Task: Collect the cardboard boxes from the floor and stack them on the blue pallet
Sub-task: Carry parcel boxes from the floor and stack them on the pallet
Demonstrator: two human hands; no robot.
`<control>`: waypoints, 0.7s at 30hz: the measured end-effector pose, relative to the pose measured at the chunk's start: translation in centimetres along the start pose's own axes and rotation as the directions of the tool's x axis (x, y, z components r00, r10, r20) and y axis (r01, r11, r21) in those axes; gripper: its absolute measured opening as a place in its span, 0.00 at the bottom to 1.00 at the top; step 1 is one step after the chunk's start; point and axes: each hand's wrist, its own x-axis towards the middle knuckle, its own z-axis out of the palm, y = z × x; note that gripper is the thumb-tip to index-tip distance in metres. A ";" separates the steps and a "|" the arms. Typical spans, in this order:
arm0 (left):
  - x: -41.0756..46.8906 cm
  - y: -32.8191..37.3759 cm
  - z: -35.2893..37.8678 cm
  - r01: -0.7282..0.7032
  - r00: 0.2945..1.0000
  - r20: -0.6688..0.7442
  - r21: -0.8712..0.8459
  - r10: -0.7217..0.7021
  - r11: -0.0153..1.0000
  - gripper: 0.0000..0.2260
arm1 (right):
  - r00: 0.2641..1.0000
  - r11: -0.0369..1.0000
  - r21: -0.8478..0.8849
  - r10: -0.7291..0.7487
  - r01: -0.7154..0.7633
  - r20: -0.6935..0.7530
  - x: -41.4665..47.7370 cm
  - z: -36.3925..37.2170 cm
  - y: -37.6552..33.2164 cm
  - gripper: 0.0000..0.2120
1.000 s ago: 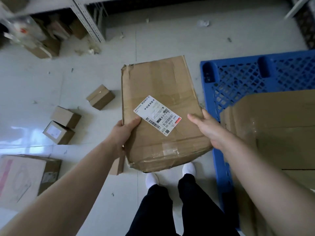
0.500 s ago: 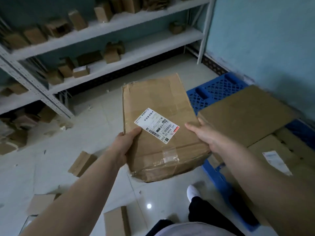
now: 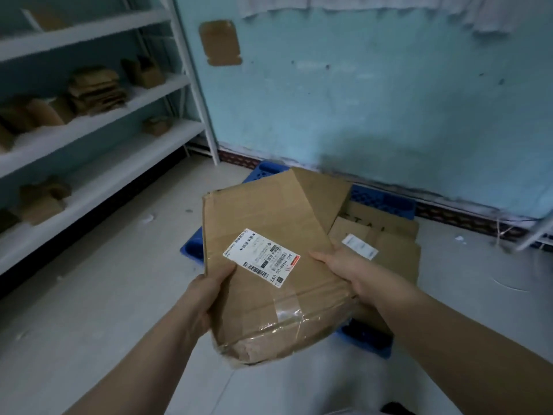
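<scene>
I hold a flat, dented cardboard box [image 3: 263, 211] with a white shipping label and clear tape in front of me, over the near left part of the blue pallet [image 3: 386, 202]. My left hand [image 3: 209, 292] grips its left edge, thumb on top. My right hand [image 3: 344, 265] grips its right edge. Flattened cardboard boxes [image 3: 389, 238] lie on the pallet behind and to the right of the held box, one with a white label. The box hides most of the pallet's left side.
White metal shelves [image 3: 98, 121] with small cardboard boxes run along the left. A pale blue wall [image 3: 359, 100] stands right behind the pallet. The pale tiled floor [image 3: 104, 280] lies to the left and right of the pallet. A white metal leg [image 3: 538, 232] shows at far right.
My view has swung up and to the right, from the floor with scattered boxes to the pallet by the wall. The box has stayed in both hands and now hangs over the pallet.
</scene>
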 end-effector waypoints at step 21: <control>-7.3 -4.2 44.3 0.063 0.978 0.187 0.155 -0.092 0.986 0.18 | 0.983 0.993 0.115 -0.006 0.028 -0.184 -3.1 -42.9 11.4 0.21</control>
